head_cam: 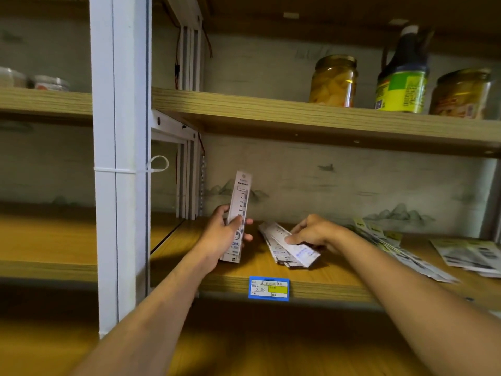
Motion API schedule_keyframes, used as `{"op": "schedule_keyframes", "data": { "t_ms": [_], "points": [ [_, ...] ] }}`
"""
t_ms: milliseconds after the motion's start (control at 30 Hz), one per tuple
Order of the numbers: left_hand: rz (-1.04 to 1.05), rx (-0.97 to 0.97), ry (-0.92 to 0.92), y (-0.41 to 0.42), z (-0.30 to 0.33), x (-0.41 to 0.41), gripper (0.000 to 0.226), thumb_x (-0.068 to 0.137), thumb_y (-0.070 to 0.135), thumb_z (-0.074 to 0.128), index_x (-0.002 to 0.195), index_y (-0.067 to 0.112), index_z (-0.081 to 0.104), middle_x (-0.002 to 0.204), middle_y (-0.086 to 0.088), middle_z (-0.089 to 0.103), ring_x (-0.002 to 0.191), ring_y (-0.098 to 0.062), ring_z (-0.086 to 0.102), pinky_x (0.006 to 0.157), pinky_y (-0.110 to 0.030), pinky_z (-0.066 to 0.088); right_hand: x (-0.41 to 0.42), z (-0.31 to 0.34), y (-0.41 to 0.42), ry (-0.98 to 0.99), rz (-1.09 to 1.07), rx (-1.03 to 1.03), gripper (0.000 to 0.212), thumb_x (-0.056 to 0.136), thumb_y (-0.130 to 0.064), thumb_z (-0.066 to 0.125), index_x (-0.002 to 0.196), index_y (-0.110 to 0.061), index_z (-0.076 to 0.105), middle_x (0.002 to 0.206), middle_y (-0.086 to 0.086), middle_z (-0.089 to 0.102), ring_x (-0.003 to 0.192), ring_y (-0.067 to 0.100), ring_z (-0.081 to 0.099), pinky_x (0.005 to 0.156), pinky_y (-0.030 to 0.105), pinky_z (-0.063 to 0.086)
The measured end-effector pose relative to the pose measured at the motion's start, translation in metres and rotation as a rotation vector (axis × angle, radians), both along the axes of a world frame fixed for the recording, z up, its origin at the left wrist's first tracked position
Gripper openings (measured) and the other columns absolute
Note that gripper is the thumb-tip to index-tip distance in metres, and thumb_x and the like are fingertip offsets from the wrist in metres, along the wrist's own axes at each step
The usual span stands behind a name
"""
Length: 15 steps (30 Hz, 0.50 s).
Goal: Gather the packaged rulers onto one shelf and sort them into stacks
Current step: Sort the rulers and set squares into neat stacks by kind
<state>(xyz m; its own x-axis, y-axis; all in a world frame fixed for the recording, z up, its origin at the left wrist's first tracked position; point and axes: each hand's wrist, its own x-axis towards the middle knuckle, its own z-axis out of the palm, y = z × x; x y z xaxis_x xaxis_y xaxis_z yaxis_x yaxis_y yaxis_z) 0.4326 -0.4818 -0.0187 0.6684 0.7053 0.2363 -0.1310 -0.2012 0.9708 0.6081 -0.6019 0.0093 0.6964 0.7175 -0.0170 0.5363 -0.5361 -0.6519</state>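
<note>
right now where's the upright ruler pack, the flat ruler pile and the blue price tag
upright ruler pack [240, 198], head view, on its printed face above the left hand's grip
flat ruler pile [303, 253], head view, on the top pack's near end
blue price tag [269, 289], head view, on its middle

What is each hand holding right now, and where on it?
The left hand grips an upright packaged ruler around its lower half. The right hand pinches the top ruler of the flat stack near its middle.
</note>
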Motion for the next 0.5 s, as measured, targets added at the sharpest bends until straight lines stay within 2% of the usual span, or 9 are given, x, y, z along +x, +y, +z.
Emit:
{"op": "schedule_keyframes", "data": {
  "t_ms": [133, 233, 333, 500],
  "points": [
    [0.002, 0.02, 0.005, -0.001, 0.001, -0.002, 0.05, 0.098, 0.021, 0.052, 0.144, 0.025, 0.034, 0.112, 0.007, 0.068, 0.088, -0.014, 0.071, 0.067, -0.027, 0.05, -0.002, 0.011, -0.005, 0.091, 0.061, 0.335, 0.026, 0.089, -0.01, 0.067, 0.114, -0.006, 0.062, 0.093, 0.004, 0.066, 0.072, 0.013, 0.062, 0.054, 0.02, 0.049],
    [0.027, 0.001, -0.02, 0.0, 0.0, -0.002, 0.049, 0.098, 0.026, 0.051, 0.144, 0.026, 0.035, 0.117, 0.004, 0.066, 0.089, -0.015, 0.071, 0.072, -0.03, 0.053, -0.018, 0.021, 0.001, 0.163, 0.087, 0.558, 0.027, 0.09, -0.01, 0.066, 0.116, -0.009, 0.058, 0.092, 0.003, 0.067, 0.073, 0.012, 0.064, 0.054, 0.02, 0.052],
    [0.036, -0.011, -0.029, -0.002, 0.002, -0.002, 0.039, 0.102, 0.027, 0.042, 0.141, 0.026, 0.039, 0.111, 0.003, 0.066, 0.086, -0.017, 0.068, 0.07, -0.031, 0.053, -0.04, 0.025, 0.01, 0.233, 0.167, 0.62, 0.023, 0.089, -0.01, 0.066, 0.11, -0.01, 0.058, 0.101, 0.008, 0.07, 0.081, 0.015, 0.069, 0.06, 0.025, 0.058],
    [0.032, -0.01, -0.014, -0.004, 0.003, -0.002, 0.037, 0.105, 0.022, 0.035, 0.141, 0.031, 0.039, 0.102, 0.004, 0.065, 0.09, -0.016, 0.065, 0.065, -0.029, 0.048, -0.062, 0.011, 0.033, 0.271, 0.218, 0.556, 0.028, 0.086, -0.007, 0.068, 0.111, -0.008, 0.056, 0.107, 0.012, 0.066, 0.09, 0.022, 0.07, 0.063, 0.028, 0.06]
  ]
}}
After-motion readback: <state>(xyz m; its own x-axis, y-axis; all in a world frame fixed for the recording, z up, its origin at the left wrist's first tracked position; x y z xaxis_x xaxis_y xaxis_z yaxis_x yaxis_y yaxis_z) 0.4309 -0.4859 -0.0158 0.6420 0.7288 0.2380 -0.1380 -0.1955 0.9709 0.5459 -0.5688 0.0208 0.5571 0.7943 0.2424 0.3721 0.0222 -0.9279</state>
